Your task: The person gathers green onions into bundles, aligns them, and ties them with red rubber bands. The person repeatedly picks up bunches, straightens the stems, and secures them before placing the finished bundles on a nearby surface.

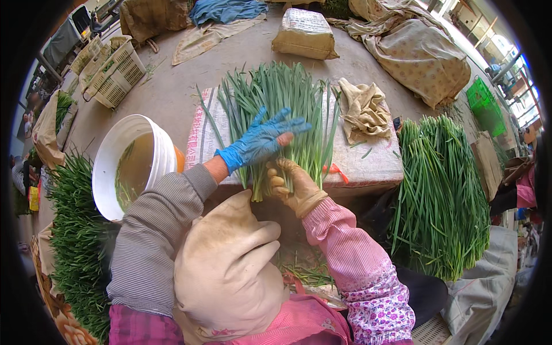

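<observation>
Green garlic chives (276,90) lie spread across a low surface wrapped in printed woven plastic (371,164), pale stem ends towards me. My left hand (263,140), in a blue glove with a bare thumb tip showing, rests flat over the leaves with its fingers spread. Near the close edge, my right hand (295,185), in a tan rubber glove, has its fingers curled around the lower stems of some chives. A red tie (335,171) lies just right of the stems. A crumpled beige cloth (364,110) sits at the surface's right side.
At left stands a white bucket (101,166) of murky water beside a dense heap of chives (79,241). More chives (440,194) are stacked at right. Beyond are a plastic crate (116,73), a wrapped package (306,36), a patterned cloth covering (414,56) and a green crate (486,105).
</observation>
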{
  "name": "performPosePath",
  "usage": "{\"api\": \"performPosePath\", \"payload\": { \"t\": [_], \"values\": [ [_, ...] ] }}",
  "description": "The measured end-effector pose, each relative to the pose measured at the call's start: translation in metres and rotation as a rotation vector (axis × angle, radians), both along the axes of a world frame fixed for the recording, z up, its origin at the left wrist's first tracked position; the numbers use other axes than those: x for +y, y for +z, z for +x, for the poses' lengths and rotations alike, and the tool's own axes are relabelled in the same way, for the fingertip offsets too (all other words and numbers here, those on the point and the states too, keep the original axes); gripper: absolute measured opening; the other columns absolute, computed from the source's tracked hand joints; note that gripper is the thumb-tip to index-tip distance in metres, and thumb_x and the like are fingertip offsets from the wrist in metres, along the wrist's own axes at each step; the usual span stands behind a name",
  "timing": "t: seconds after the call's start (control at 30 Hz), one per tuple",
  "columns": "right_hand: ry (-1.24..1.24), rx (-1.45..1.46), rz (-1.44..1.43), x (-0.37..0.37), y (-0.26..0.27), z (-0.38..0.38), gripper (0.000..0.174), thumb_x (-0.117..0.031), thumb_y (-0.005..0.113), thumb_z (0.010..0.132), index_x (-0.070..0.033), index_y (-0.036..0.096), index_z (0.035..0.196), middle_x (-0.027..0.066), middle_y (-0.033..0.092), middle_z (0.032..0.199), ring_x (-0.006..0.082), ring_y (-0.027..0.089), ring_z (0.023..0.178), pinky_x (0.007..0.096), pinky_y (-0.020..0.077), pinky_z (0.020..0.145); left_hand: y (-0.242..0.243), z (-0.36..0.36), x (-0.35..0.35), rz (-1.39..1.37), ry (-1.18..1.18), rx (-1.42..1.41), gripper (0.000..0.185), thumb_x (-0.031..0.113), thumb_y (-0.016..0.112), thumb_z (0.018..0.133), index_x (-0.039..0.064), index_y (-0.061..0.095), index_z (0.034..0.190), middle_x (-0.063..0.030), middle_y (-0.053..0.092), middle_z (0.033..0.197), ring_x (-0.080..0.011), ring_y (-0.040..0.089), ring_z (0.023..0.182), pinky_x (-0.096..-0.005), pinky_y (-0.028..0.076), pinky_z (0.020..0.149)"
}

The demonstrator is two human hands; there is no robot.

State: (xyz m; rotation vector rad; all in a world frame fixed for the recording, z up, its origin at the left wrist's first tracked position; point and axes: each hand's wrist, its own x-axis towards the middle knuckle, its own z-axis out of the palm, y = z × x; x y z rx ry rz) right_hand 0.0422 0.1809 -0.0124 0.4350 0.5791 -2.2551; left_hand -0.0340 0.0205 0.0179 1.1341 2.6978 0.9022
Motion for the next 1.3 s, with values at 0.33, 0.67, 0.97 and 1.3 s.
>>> {"api": "performPosePath", "payload": {
  "t": [0.33,0.67,0.97,1.3],
  "values": [
    [0.022,0.597,0.660,0.127,0.075,-0.004,0.040,-0.033,0.058,0.097,-0.007,0.058,0.128,0.0033,0.067,0.109,0.0148,0.065,0.094,0.0299,0.0474,0.078,-0.019,0.018,-0.005,-0.072,0.038,-0.031,0.057,0.056,0.030,0.099,0.030,0.035,0.149,-0.0030,0.024,0.158,-0.0303,0.011,0.148,-0.0558,-0.005,0.115],
    [-0.269,0.621,1.143,0.090,-0.033,-0.088,0.078,-0.054,0.050,0.094,0.006,0.035,0.142,0.0215,0.044,0.141,0.0289,0.044,0.129,0.0323,0.0291,0.109,-0.047,0.083,-0.010,0.564,0.773,-0.008,0.080,0.043,0.051,0.096,-0.002,0.015,0.151,-0.0255,0.021,0.154,-0.0366,0.019,0.144,-0.0418,0.013,0.117],
    [-0.087,0.810,1.215,0.020,-0.049,-0.092,0.083,-0.055,0.042,0.094,0.006,0.025,0.147,0.0265,0.030,0.151,0.0350,0.028,0.142,0.0350,0.0226,0.115,-0.066,0.062,0.036,0.226,0.477,-0.102,0.099,0.060,0.048,0.091,0.003,-0.003,0.153,-0.0239,0.002,0.158,-0.0401,0.001,0.147,-0.0467,0.004,0.118],
    [-0.003,0.929,1.117,0.110,-0.012,-0.096,0.074,-0.051,0.048,0.096,0.004,0.036,0.144,0.0201,0.039,0.148,0.0266,0.037,0.138,0.0316,0.0250,0.114,-0.043,0.084,-0.036,0.626,0.489,-0.379,0.077,0.043,0.058,0.092,0.011,0.023,0.153,-0.0187,0.028,0.153,-0.0316,0.023,0.142,-0.0417,0.020,0.115]
  ]
}}
